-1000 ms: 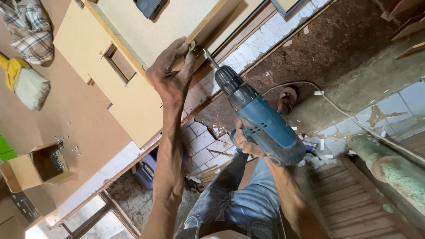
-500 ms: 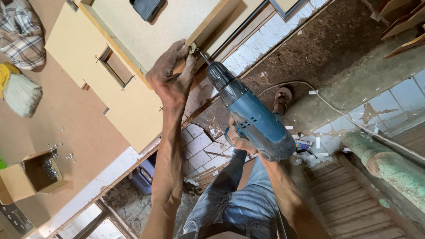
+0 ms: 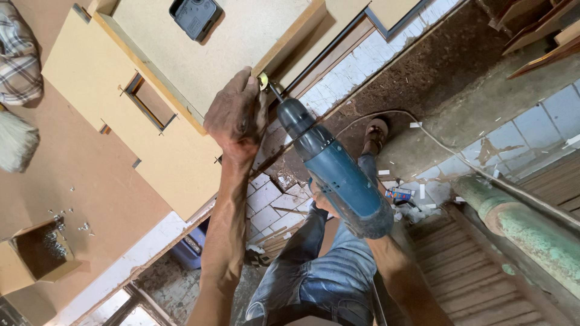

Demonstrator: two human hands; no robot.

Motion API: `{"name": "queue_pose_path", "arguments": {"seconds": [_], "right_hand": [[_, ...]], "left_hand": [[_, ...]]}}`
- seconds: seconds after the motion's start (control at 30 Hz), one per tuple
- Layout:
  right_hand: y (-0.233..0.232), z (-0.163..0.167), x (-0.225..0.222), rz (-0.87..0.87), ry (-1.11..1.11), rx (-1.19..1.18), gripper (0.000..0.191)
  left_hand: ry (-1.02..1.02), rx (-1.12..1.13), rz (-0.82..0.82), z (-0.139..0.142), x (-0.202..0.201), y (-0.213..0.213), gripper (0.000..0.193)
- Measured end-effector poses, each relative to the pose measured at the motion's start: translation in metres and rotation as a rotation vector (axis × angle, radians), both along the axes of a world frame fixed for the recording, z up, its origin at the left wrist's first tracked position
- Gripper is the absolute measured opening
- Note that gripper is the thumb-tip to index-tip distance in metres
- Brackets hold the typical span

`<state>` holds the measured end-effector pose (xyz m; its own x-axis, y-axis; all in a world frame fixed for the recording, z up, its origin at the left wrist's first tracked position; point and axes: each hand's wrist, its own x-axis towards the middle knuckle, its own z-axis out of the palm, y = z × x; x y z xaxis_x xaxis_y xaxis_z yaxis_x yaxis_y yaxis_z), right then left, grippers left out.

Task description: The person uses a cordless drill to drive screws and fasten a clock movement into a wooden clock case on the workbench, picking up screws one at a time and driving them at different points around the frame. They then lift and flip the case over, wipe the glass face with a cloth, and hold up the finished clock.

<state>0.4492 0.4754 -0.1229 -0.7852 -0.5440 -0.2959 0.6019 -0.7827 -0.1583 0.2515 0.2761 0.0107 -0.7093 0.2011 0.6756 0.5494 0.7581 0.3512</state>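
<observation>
We clench our left hand (image 3: 235, 118) on the board edge (image 3: 290, 42), our right hand (image 3: 320, 202) grasping the blue drill (image 3: 335, 175), whose bit seems barely sunk yet.
</observation>
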Motion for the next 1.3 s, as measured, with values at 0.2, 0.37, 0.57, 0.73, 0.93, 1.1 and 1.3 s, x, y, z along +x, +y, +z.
{"name": "queue_pose_path", "arguments": {"seconds": [0.2, 0.37, 0.57, 0.73, 0.93, 1.1, 1.3], "right_hand": [[0.006, 0.007, 0.000, 0.039, -0.014, 0.052, 0.030], [0.010, 0.009, -0.007, 0.067, -0.012, 0.085, 0.029], [0.015, 0.012, -0.005, 0.087, -0.033, 0.115, 0.029], [0.021, 0.012, -0.005, 0.103, -0.041, 0.139, 0.028], [0.026, 0.010, -0.005, 0.123, -0.056, 0.145, 0.028], [0.031, 0.013, -0.007, 0.123, -0.064, 0.156, 0.028], [0.031, 0.015, -0.029, 0.114, -0.044, 0.140, 0.028]], "left_hand": [[-0.006, 0.031, -0.031, 0.009, -0.004, 0.002, 0.016], [-0.028, 0.033, -0.025, 0.018, -0.003, 0.005, 0.018], [-0.063, 0.041, -0.015, 0.021, 0.000, 0.006, 0.017], [-0.057, 0.047, -0.014, 0.022, -0.002, 0.006, 0.018], [-0.074, 0.063, -0.003, 0.016, -0.002, 0.005, 0.014], [-0.052, 0.035, 0.015, 0.002, -0.003, 0.002, 0.012], [-0.014, 0.019, 0.025, -0.002, -0.005, 0.002, 0.012]]}}
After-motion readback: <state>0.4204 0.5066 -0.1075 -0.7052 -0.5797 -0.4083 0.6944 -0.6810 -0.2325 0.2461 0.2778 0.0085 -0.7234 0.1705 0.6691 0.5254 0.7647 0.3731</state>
